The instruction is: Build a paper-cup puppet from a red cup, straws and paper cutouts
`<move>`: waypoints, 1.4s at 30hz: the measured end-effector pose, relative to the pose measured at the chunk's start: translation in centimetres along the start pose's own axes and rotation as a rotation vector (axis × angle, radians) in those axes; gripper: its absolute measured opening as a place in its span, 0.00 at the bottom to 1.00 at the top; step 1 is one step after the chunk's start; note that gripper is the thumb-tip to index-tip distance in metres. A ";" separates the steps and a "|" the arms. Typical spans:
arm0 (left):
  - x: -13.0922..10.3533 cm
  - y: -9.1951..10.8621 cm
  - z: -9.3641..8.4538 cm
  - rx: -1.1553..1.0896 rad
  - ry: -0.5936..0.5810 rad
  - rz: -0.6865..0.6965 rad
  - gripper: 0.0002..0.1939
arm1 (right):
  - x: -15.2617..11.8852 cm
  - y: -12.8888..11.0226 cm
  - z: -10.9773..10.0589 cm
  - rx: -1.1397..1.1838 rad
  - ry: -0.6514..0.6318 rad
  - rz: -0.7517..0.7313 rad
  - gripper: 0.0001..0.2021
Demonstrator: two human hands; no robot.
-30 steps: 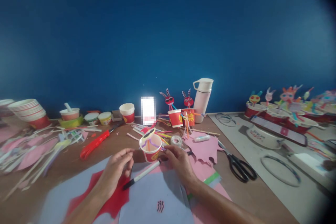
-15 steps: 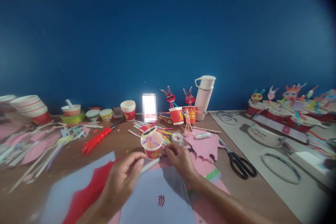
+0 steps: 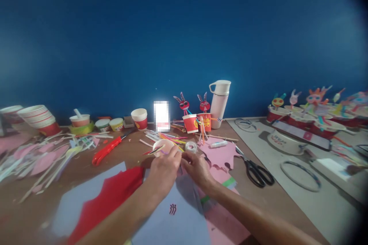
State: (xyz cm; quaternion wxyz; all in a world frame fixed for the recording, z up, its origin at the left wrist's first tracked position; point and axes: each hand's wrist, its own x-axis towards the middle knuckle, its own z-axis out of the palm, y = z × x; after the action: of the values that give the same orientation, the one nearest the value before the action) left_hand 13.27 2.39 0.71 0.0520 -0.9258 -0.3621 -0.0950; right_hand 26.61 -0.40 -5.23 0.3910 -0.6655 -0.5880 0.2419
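In the head view, a paper cup [image 3: 159, 145] stands at the middle of the table, tilted face piece and coloured strips showing at its rim. My left hand [image 3: 166, 168] reaches across the cup's near right side and covers much of it, fingers curled closed. Close beside it, my right hand [image 3: 197, 167] is pinched, its fingertips almost meeting the left ones. What either hand grips is hidden between the fingers. Under my wrists lies a light blue sheet [image 3: 172, 226] with small dark red wavy marks [image 3: 173, 209].
Black-handled scissors [image 3: 257, 172], pink paper [image 3: 217, 157] and a tape roll [image 3: 191, 147] lie to the right. A red-handled cutter [image 3: 107, 151] and paper strips are left. Behind stand two cups with red rabbit figures [image 3: 184, 105], a white flask [image 3: 220, 101] and stacked cups [image 3: 139, 118].
My left hand has moved right and forward, over the cup and up to my right hand. The white marker seen between the hands is now covered. The view has shifted slightly.
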 end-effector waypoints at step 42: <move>2.1 -0.6 0.0 -0.004 -0.217 0.031 0.08 | 0.8 1.5 -0.2 0.314 -0.155 0.056 0.12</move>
State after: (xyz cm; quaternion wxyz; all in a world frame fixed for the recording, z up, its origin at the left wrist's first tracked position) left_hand 14.35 4.20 1.13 0.0120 -0.9363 -0.3510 0.0058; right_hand 27.85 0.35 -6.19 0.4367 -0.5917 -0.5528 0.3919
